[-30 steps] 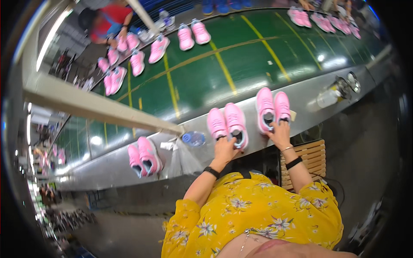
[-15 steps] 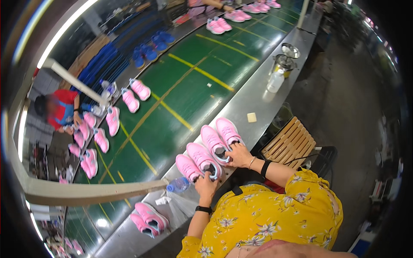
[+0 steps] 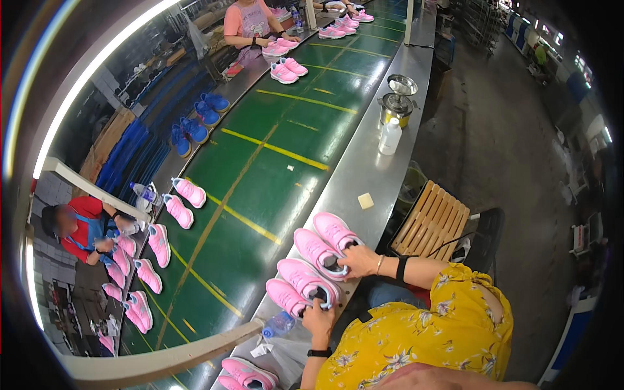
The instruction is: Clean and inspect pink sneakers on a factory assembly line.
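Both hands grip pink shoes at their heel openings: my left hand [image 3: 318,316] holds the near pair [image 3: 296,289], my right hand [image 3: 361,261] the far pair [image 3: 325,242], all resting on the steel ledge [image 3: 364,162] beside the green belt [image 3: 260,169].

white bottle [image 3: 389,136]: upper centre-right of the frame, upright on the steel ledge, just below the tin; slim, white plastic.
tin [image 3: 396,106]: just above the white bottle; round, metal, yellowish band, lid tilted open.
clear bottle [image 3: 280,323]: lower centre, lying on the ledge; blue tinted.
second clear bottle [image 3: 144,192]: left of centre, on its side.
labels, signs, screens: none legible.
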### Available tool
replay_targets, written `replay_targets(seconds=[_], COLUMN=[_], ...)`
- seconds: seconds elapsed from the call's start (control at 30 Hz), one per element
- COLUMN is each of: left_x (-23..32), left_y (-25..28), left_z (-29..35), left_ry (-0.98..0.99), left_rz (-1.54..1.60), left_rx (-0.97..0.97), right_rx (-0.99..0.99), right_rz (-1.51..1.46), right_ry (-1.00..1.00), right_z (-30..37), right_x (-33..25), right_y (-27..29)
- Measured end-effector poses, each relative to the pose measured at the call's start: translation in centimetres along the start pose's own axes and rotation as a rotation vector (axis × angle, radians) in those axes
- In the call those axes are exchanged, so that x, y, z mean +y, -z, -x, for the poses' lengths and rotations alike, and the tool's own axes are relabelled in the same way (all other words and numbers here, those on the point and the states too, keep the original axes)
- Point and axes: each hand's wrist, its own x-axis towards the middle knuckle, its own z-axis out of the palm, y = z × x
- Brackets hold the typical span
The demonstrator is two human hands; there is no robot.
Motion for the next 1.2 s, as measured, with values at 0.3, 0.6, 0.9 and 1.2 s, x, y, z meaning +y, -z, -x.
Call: replay_targets(seconds=[0.3,0.6,0.9,1.2], left_x=[1.3,1.7,3.6,-9.7], left_y=[-0.3,1.4,12.1,14.9], left_z=[0.8,0.6,-11.4,-33.3], left_ry=[0.191,0.324,0.316,0.287], left_rz=[-0.095,0.224,0.432,0.308], left_rx=[0.031,-0.332,-0.489,-0.001], right_rx=[-0.042,-0.786,-0.202,-0.232], right_rz=[-0.178,-0.337,-0.655,-0.498], right_ry=[0.163,0.398,0.381,0.008], right_z=[-2.9,-7.8,-15.5,-30.1], right_x=[3.2,4.1,9.0,15.1], right_y=[2.8,2.4,8.6,3.6])
